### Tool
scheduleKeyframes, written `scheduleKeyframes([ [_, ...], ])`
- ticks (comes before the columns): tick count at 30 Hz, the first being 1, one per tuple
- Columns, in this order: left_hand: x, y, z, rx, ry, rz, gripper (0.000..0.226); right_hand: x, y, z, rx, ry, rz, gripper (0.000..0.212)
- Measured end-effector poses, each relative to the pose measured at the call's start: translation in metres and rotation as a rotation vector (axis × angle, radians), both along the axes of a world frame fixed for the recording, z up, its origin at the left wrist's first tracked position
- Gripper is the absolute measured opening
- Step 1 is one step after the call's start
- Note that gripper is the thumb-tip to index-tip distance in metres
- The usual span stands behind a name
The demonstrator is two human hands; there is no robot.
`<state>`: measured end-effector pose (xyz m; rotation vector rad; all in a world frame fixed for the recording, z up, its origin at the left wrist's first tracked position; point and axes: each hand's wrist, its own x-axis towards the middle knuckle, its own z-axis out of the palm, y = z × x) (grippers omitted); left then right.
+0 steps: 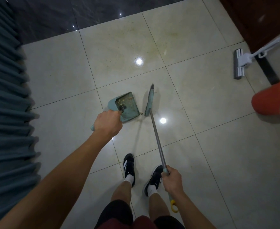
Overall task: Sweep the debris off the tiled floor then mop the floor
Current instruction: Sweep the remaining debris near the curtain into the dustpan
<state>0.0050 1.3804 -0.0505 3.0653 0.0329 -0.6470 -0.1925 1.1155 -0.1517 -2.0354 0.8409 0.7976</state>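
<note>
The left hand is clenched around the handle of a teal plastic dustpan, which sits on the glossy cream tiled floor with brown crumbs of debris inside it. The right hand grips the grey metal pole of a teal-headed broom, whose bristles rest just beside the pan's open edge. A white flat mop lies well apart, near an orange bucket.

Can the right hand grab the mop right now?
Probably not. The right hand is wrapped around the broom handle, and the mop lies far off by the wall, past the orange bucket.
</note>
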Motion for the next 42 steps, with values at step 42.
scheduleKeyframes([
  [42, -0.052, 0.085, 0.013, -0.217, 0.009, 0.459, 0.008, 0.068, 0.041, 0.017, 0.007, -0.02, 0.041, 0.029],
])
